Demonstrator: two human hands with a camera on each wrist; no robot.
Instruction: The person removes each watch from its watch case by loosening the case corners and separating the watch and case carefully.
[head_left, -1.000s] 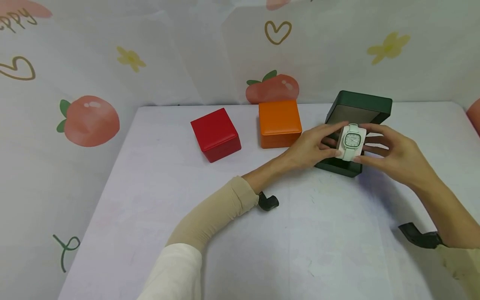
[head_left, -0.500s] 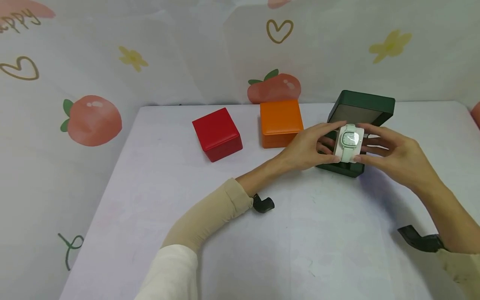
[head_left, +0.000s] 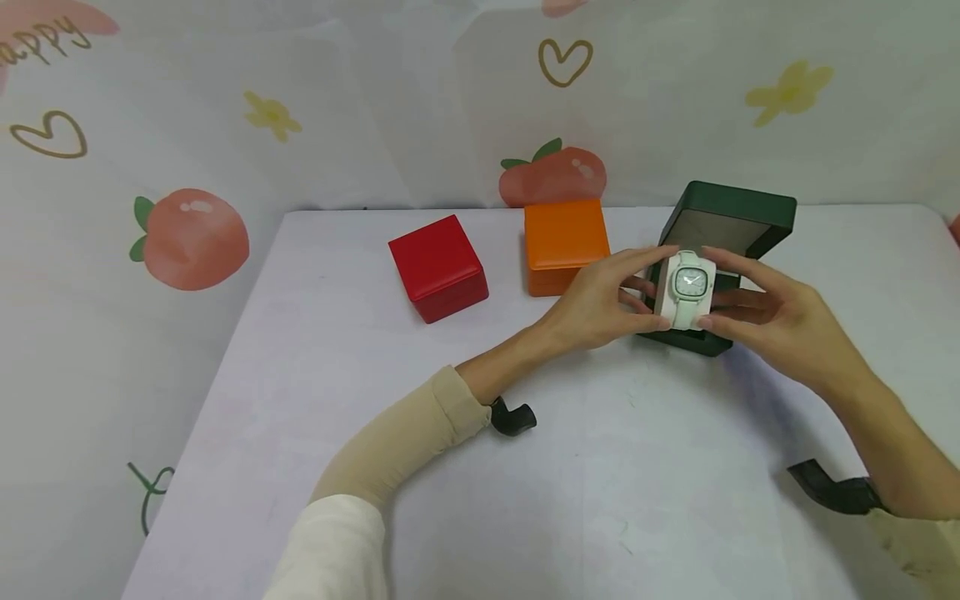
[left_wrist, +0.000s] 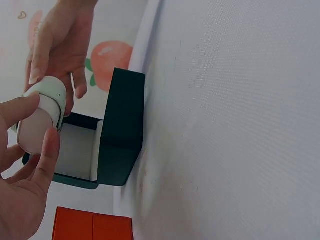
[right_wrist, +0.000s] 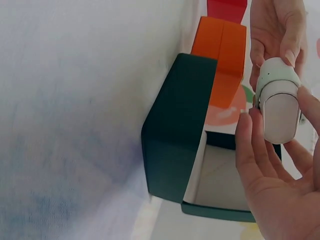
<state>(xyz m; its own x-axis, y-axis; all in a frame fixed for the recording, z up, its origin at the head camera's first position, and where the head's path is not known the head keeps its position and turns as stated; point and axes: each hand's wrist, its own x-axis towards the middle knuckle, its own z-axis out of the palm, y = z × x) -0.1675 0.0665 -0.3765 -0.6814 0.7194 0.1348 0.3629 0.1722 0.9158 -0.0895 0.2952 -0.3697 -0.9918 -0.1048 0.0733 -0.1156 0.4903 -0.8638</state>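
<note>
A pale mint wristwatch (head_left: 691, 282) with a squarish dial is wrapped round a white watch cushion (right_wrist: 281, 118). My left hand (head_left: 596, 302) pinches one end of this cushion between thumb and fingers. From the other side, my right hand (head_left: 787, 327) grips the opposite end. Dial up and tilted toward me, the watch is held over a dark green watch box (head_left: 738, 204) whose lid stands raised. Both wrist views show the box's pale lining (left_wrist: 76, 150). The hands and watch hide much of the box's lower part in the head view.
Left of the green box is a closed orange box (head_left: 566, 237), close to my left hand. Farther left lies a closed red box (head_left: 438, 268). The white-covered table (head_left: 525, 517) meets a printed backdrop (head_left: 390, 125) behind the boxes.
Both hands have brought the watch on its cushion a little to the left and slightly toward me, relative to the green box. The boxes stay put while the head view shifts slightly.
</note>
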